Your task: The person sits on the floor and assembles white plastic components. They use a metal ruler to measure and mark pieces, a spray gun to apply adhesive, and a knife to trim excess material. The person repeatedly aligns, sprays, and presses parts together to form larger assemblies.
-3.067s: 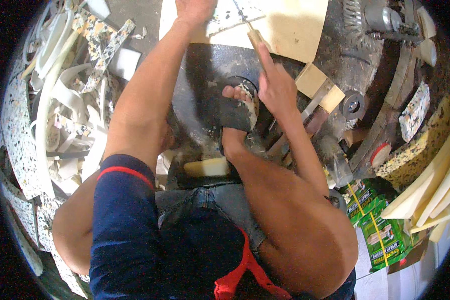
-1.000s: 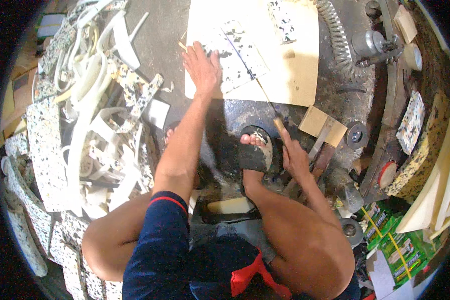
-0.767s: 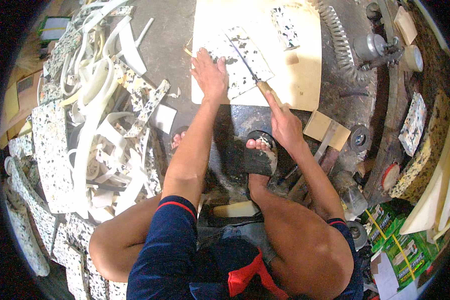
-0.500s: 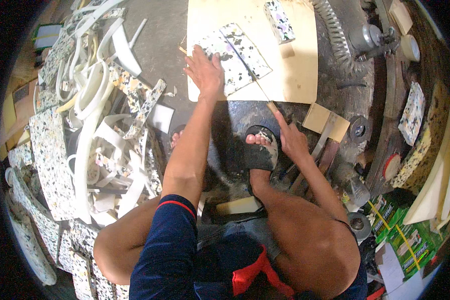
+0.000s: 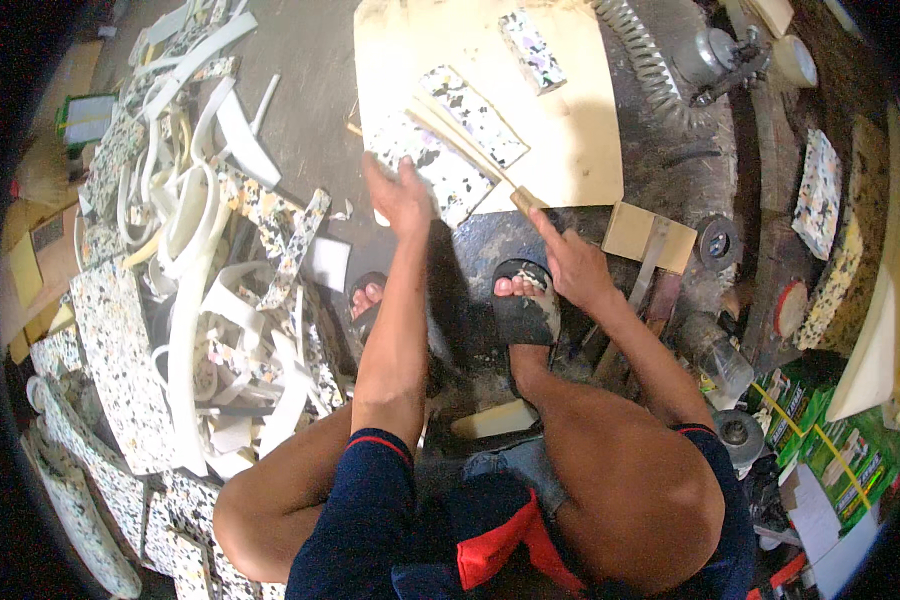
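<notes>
A speckled foam slab lies in two pieces on a pale board (image 5: 585, 140). The left piece (image 5: 432, 165) and the narrower right strip (image 5: 488, 115) sit side by side, slightly apart. My right hand (image 5: 578, 268) is closed around the wooden handle of a long thin knife (image 5: 524, 201), index finger stretched along it. Its blade slants up and left over the foam, between the two pieces. At the left piece's near-left edge, my left hand (image 5: 402, 203) has its thumb apart from its fingers; some fingertips are hard to make out.
A small speckled foam block (image 5: 533, 50) rests on the board's far part. White foam strips and offcuts (image 5: 195, 250) heap up at the left. On the right stand a coiled hose (image 5: 638, 55), a metal ruler (image 5: 650, 255) and green packages (image 5: 850, 450).
My left hand has slid from lying flat on the foam to its near-left edge. The knife has shifted left and lifted from the line between the pieces. The view has shifted slightly.
</notes>
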Demonstrator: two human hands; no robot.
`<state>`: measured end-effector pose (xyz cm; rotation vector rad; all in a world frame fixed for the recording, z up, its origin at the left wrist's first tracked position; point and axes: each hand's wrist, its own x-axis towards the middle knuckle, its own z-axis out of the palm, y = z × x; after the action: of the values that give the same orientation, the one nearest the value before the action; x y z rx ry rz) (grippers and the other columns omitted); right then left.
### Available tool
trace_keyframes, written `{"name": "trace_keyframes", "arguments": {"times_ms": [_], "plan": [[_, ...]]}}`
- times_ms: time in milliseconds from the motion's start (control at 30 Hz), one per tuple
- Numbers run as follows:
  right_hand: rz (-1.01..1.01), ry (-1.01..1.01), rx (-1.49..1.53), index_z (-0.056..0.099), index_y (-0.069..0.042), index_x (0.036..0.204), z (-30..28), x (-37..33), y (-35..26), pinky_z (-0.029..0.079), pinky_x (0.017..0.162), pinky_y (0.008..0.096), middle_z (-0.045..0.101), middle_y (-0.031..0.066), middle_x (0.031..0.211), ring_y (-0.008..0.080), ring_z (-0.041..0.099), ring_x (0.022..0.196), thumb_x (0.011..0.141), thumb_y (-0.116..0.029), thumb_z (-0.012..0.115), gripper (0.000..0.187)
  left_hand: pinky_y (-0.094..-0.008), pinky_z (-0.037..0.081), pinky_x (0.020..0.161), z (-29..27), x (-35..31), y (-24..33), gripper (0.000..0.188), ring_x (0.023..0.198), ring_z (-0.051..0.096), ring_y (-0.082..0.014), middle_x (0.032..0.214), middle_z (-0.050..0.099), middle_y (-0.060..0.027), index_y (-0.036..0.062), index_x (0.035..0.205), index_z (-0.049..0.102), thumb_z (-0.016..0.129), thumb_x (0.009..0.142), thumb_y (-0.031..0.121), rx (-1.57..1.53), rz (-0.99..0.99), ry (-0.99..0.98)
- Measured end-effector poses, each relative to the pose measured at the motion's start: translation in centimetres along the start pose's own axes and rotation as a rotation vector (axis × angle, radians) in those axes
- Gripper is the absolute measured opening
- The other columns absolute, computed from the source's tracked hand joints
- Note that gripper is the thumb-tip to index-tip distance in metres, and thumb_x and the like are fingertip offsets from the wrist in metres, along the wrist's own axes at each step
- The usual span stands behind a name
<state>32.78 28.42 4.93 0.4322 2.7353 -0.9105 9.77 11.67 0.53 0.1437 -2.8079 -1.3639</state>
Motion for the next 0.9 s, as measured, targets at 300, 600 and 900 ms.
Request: {"name": "trace_keyframes", "arguments": {"times_ms": [300,600,900], "plan": [[0.178,0.464,0.119,0.024,-0.012,0.162,-3.7,-4.1,2.0,0.052,0.073,0.0532,0.061,0.0273,0.1,0.0466,0.063,0.084,0.093,-0.009,0.059,0.078,-0.0569,0.021,0.123,2.2,4.6,7.7,0.075,0.15,0.025,-0.0426,0.162,0.03,-0.02,0.0179,0.15,0.046,0.076,0.081,0.015,0.761,0.843,-0.49],[0.464,0.499,-0.088,0.035,-0.011,0.157,-0.6,1.5,4.3,0.05,0.073,0.0541,0.056,0.0272,0.103,0.0437,0.059,0.085,0.093,-0.01,0.058,0.068,-0.0569,0.016,0.125,4.2,9.7,15.3,0.061,0.153,0.018,-0.0419,0.164,0.026,-0.0223,0.0044,0.117,0.071,0.085,0.072,0.043,0.581,1.147,-0.778],[0.581,0.404,0.123,0.039,0.001,0.141,-1.5,1.6,2.3,0.049,0.084,0.0593,0.057,0.0302,0.111,0.0501,0.06,0.1,0.085,-0.007,0.06,0.061,-0.0416,0.059,0.073,19.3,8.3,17.9,0.075,0.086,0.071,-0.0281,0.113,0.068,-0.0235,-0.0117,0.128,0.052,0.085,0.077,0.031,0.063,0.049,-0.92]]}}
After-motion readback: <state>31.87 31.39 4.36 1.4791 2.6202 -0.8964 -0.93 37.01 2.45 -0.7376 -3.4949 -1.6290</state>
